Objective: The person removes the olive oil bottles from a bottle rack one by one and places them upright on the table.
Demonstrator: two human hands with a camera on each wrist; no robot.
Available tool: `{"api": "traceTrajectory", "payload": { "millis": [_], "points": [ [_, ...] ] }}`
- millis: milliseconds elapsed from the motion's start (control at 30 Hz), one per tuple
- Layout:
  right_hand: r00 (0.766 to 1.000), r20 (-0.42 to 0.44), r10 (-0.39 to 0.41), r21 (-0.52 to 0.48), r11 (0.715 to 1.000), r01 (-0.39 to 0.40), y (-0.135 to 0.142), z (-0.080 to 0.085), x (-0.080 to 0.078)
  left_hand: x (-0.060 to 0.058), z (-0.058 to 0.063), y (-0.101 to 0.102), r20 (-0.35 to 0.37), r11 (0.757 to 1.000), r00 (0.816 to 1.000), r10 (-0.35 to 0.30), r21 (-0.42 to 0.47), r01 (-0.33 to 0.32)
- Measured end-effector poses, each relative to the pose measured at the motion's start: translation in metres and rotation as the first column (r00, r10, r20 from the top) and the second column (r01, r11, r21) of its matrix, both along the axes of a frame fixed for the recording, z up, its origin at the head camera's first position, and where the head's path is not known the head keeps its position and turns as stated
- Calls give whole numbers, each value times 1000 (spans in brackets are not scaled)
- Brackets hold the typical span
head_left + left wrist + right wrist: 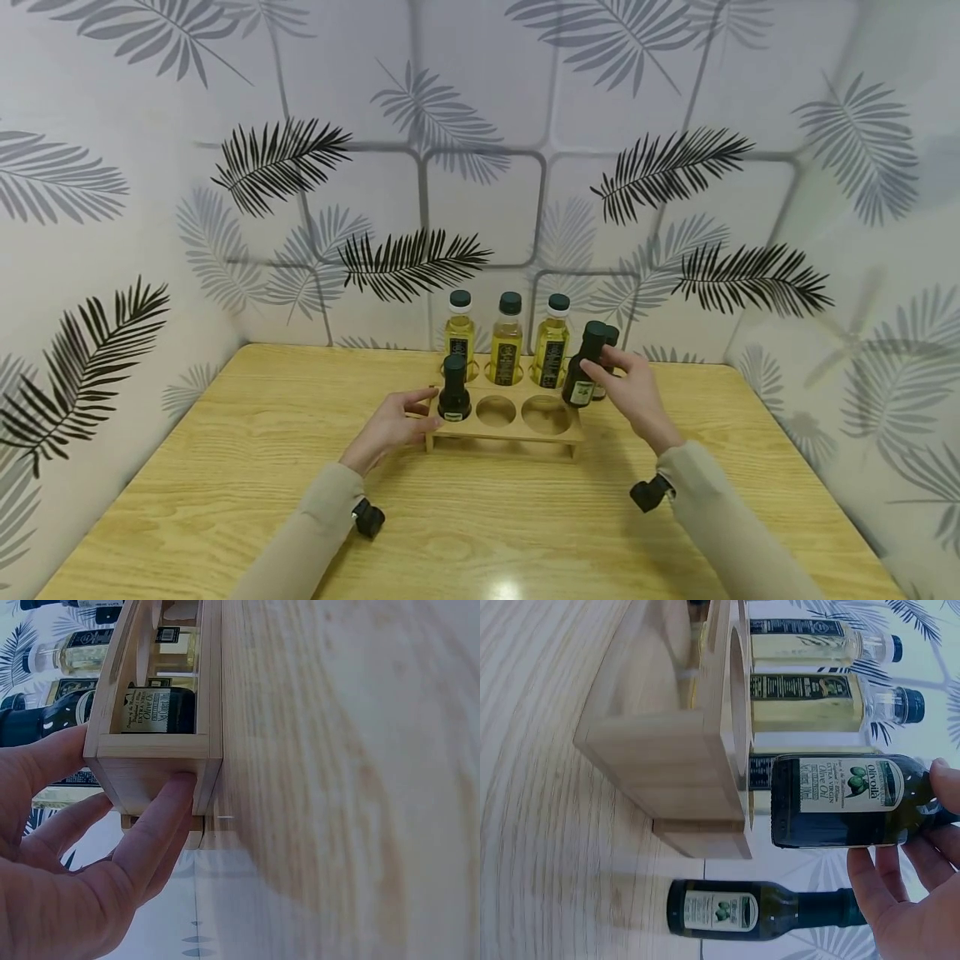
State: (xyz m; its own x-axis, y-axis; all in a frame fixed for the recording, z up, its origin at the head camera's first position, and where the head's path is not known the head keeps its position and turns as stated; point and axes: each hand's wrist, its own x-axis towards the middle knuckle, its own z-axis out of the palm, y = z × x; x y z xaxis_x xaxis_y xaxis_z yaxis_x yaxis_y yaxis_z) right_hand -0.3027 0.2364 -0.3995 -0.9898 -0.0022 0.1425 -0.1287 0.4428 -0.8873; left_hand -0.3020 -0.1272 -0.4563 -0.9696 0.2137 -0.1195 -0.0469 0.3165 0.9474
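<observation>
My right hand [630,392] grips a dark olive oil bottle [832,799] by its neck. The bottle is raised, slightly tilted, beside the right end of a two-tier wooden rack [480,432]. Against the rack's left end rests my left hand [390,429], its extended fingertips on the end panel and its thumb by the top edge. A dark bottle [454,392] stands in the front left hole, close to that hand. The front middle and right holes hold no bottle. Another dark bottle [727,909] stands upright on the table, partly hidden behind the held one in the head view.
Three bottles of yellow oil with dark caps stand in the rack's back row: left [460,333], middle [507,342] and right [553,342]. Behind the wooden table [247,433] is a wall [480,200] with a leaf pattern.
</observation>
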Motion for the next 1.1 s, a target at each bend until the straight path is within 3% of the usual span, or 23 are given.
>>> {"api": "traceTrajectory", "payload": {
  "millis": [567, 800, 1100],
  "points": [
    [999, 22, -30, 67, 997, 29, 20, -2, -4, -3, -4, -1, 39, 1000, 999, 4, 30, -5],
    [997, 55, -59, 97, 994, 54, 25, -4, -4, -4, -3, -2, 20, 1000, 1000, -1, 25, 1],
    [998, 30, -47, 102, 994, 43, 36, -17, -8, -4, -5, -1, -9, 1000, 1000, 0, 17, 0]
  ]
}}
